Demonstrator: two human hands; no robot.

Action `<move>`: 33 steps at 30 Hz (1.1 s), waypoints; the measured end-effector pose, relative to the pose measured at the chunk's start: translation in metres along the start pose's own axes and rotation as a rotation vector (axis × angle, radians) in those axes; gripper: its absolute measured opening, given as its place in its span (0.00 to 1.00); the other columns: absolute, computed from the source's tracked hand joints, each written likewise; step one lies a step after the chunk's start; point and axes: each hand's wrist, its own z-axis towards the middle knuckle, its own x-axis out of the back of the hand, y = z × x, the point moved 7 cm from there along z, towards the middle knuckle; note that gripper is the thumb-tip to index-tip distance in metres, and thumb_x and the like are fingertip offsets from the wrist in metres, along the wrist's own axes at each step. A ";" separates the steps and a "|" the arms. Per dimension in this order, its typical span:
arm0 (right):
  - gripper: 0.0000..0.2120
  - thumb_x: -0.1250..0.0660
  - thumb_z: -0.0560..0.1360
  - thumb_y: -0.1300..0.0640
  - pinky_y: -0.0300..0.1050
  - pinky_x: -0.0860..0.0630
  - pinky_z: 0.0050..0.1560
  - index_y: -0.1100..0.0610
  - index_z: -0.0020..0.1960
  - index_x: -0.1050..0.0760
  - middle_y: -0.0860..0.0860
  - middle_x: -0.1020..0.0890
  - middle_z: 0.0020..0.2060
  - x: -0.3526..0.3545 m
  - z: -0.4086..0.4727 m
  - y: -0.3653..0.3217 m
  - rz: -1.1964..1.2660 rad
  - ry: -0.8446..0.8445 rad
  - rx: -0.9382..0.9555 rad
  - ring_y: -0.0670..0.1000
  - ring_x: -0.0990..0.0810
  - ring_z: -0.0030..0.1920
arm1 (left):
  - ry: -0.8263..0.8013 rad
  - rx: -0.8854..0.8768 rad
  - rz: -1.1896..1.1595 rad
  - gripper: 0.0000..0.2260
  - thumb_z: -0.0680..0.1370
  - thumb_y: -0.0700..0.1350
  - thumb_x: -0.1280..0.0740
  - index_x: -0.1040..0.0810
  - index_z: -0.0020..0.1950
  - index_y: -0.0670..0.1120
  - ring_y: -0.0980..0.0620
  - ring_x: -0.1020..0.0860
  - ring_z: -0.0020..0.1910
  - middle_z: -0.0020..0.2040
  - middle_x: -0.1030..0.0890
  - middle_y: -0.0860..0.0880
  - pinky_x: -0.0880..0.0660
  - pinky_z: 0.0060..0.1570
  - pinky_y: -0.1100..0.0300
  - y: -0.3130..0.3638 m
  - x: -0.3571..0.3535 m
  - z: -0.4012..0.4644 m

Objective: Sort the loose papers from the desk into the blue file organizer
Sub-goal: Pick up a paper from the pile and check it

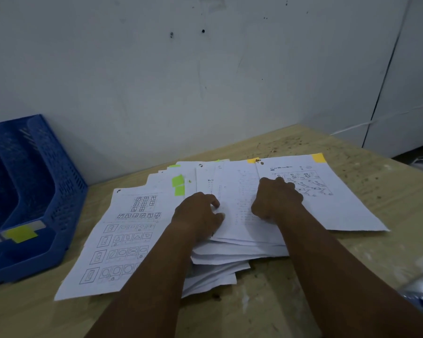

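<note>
Both hands, the left hand (198,213) and right hand (276,201), are gripping the top white printed paper sheets (239,215), separating them for the blue plastic file organizer (34,191).

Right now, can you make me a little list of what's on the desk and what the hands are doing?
desk: light wood, against a grey wall
papers: loose pile of white printed sheets, fanned out mid-desk
shape worksheet: left side of pile, facing up
picture worksheet: right side of pile
sticky tabs: green and yellow on sheet edges
blue file organizer: on the desk's left, yellow tab on its front, no papers visible inside
left hand: fingers curled at a sheet's edge
right hand: fingers curled, resting on the pile
</note>
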 end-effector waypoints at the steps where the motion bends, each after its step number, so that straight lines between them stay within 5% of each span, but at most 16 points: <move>1: 0.23 0.34 0.72 0.53 0.56 0.29 0.59 0.53 0.67 0.32 0.56 0.30 0.63 0.000 0.000 0.001 0.004 0.013 -0.002 0.61 0.32 0.66 | 0.003 -0.001 0.004 0.14 0.77 0.59 0.31 0.21 0.60 0.57 0.49 0.24 0.61 0.62 0.23 0.53 0.27 0.63 0.52 0.000 0.000 -0.001; 5: 0.19 0.36 0.74 0.57 0.54 0.25 0.60 0.58 0.64 0.31 0.58 0.27 0.61 0.003 0.003 0.007 0.093 0.095 0.034 0.62 0.27 0.63 | 0.031 -0.009 -0.005 0.16 0.78 0.60 0.32 0.22 0.63 0.57 0.49 0.24 0.62 0.64 0.23 0.53 0.27 0.65 0.51 -0.001 -0.002 -0.005; 9: 0.08 0.36 0.73 0.62 0.48 0.26 0.47 0.57 0.53 0.30 0.57 0.24 0.54 0.013 -0.001 0.005 0.187 0.183 0.099 0.59 0.23 0.53 | 0.040 0.000 -0.037 0.17 0.77 0.61 0.32 0.22 0.64 0.57 0.49 0.24 0.64 0.66 0.23 0.52 0.28 0.67 0.49 -0.002 -0.004 -0.007; 13: 0.13 0.34 0.71 0.65 0.45 0.27 0.45 0.57 0.55 0.27 0.55 0.23 0.51 0.022 -0.012 -0.011 0.281 0.231 0.166 0.56 0.23 0.49 | 0.015 0.025 -0.093 0.18 0.78 0.63 0.33 0.21 0.64 0.56 0.50 0.25 0.65 0.68 0.23 0.53 0.29 0.64 0.55 -0.002 -0.003 -0.008; 20: 0.17 0.32 0.68 0.65 0.46 0.21 0.46 0.51 0.54 0.26 0.50 0.20 0.47 0.031 -0.042 -0.060 0.551 0.308 0.328 0.52 0.21 0.48 | 0.125 0.067 -0.671 0.15 0.82 0.59 0.38 0.17 0.55 0.52 0.55 0.21 0.54 0.52 0.19 0.57 0.25 0.60 0.51 -0.017 0.022 -0.022; 23: 0.17 0.31 0.66 0.65 0.47 0.21 0.46 0.49 0.50 0.25 0.46 0.20 0.43 0.030 -0.056 -0.089 0.675 0.281 0.428 0.48 0.20 0.45 | 0.188 0.130 -0.903 0.13 0.82 0.56 0.36 0.16 0.57 0.52 0.56 0.18 0.55 0.55 0.16 0.56 0.23 0.62 0.52 -0.039 0.033 -0.029; 29: 0.12 0.32 0.67 0.62 0.45 0.21 0.45 0.48 0.46 0.23 0.45 0.19 0.39 0.018 -0.075 -0.140 0.838 0.155 0.558 0.44 0.20 0.40 | 0.225 0.222 -1.307 0.16 0.83 0.55 0.37 0.19 0.61 0.45 0.43 0.14 0.52 0.53 0.13 0.45 0.20 0.60 0.43 -0.067 0.033 -0.044; 33: 0.11 0.32 0.69 0.63 0.31 0.25 0.38 0.48 0.46 0.23 0.44 0.17 0.37 0.003 -0.077 -0.158 0.896 0.074 0.606 0.39 0.19 0.37 | 0.244 0.220 -1.432 0.17 0.84 0.52 0.37 0.17 0.59 0.40 0.38 0.16 0.55 0.53 0.14 0.40 0.22 0.62 0.41 -0.078 0.026 -0.050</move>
